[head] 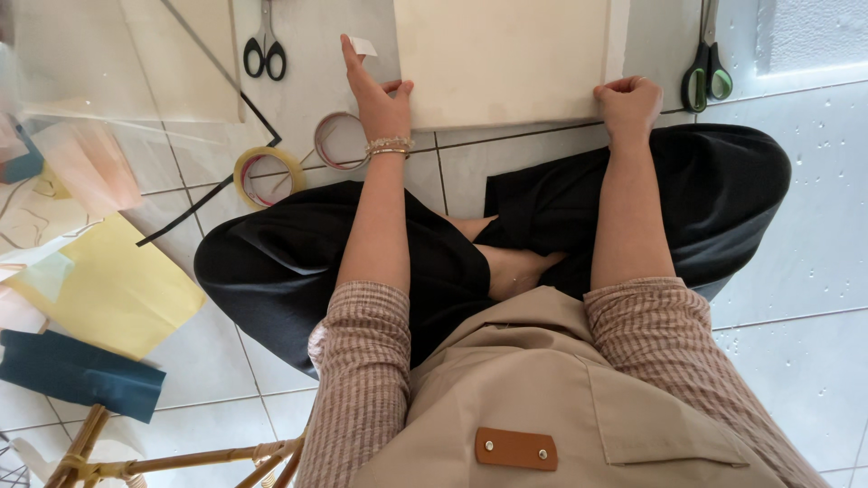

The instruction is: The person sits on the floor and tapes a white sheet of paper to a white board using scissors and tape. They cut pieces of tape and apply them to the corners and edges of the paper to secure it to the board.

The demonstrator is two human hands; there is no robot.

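Fingers first: the left hand (380, 95) has its index finger stretched out flat along the left edge of the cream paper sheet (502, 59), the other fingers curled in, thumb hooked onto the sheet's near corner. A small white scrap (364, 46) sits right at that outstretched fingertip; I can't tell if it's stuck to the finger or lying on the floor. The right hand (628, 104) is closed into a loose fist, pinching the sheet's near right corner.

So I see both near corners held, the sheet lying flat on the white floor tiles (805, 235) just beyond the knuckles. No cut, fold or tape shows on the visible part; I'd judge the work on this sheet is barely begun, positioning only.

Moving outward: just beside the left wrist, a clear tape roll (339, 140), and further left a yellowish tape roll (268, 176). Beyond the left fingertip, black-handled scissors (265, 50). Just past the right fist, green-handled scissors (706, 68), untouched. Well off to the left, yellow paper (113, 289) and a dark teal sheet (77, 372). Black trousers (298, 271), legs crossed, under both forearms.
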